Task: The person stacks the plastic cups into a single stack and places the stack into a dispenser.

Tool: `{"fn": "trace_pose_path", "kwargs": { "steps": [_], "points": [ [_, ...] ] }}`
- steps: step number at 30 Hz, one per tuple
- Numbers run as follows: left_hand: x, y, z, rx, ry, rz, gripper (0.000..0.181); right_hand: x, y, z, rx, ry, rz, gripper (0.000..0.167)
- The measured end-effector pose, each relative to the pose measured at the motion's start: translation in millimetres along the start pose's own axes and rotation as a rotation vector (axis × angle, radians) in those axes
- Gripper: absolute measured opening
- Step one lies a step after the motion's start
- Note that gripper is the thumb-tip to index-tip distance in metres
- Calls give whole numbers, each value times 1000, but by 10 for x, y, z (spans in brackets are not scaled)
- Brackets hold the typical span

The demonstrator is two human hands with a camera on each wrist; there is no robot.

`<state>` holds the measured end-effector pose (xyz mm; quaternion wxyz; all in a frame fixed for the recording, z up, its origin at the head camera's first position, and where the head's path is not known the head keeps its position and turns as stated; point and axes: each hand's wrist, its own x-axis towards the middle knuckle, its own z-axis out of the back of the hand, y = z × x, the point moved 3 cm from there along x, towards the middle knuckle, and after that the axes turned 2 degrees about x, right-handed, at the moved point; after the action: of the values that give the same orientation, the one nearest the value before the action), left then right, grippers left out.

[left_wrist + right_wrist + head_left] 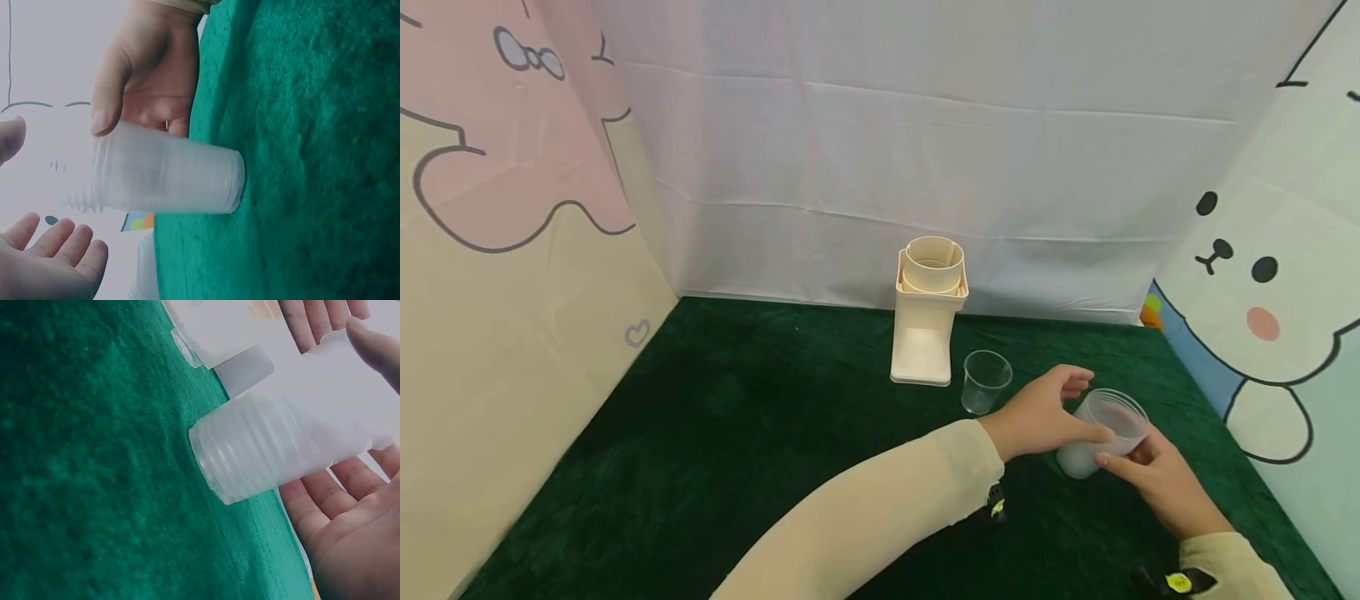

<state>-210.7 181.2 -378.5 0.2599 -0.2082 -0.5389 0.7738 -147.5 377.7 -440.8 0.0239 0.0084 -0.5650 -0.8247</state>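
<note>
In the head view, a stack of clear plastic cups (1078, 460) stands tilted at the right. My right hand (1168, 483) grips it near the rim, thumb on the near side and fingers behind. Nested cup walls show as ridges along the stack (250, 450) in the right wrist view. My left hand (1045, 412) is beside the rim, its fingers loosely spread. From the left wrist, those left fingers (75, 250) appear apart from the stack (169, 172). A single clear cup (987, 383) stands upright by the left wrist.
Behind the single cup is a cream plastic stand (922, 342) with a round open holder (933, 262) on top. Dark green cloth (722, 450) covers the table. A white sheet (850, 150) hangs at the back, with printed cartoon curtains (1277, 275) along both sides.
</note>
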Motion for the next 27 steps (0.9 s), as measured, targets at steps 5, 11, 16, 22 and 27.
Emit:
{"fn": "trace_pose_path", "kwargs": {
  "steps": [5,11,16,22,27],
  "points": [
    [-20,28,69,-22,-8,1,63,-3,-15,1,-16,0,-24,70],
    [-49,49,187,-47,-8,-13,60,4,-33,-1,-40,-4,-43,73],
    [-115,50,313,-65,11,-49,61,20,-23,-8,-63,-1,-62,75],
    [-208,87,439,-56,42,-101,62,21,-11,-2,-65,-8,-49,74],
    [-279,122,588,-62,54,-142,64,17,-8,19,-56,-10,-28,72]
  ]
}}
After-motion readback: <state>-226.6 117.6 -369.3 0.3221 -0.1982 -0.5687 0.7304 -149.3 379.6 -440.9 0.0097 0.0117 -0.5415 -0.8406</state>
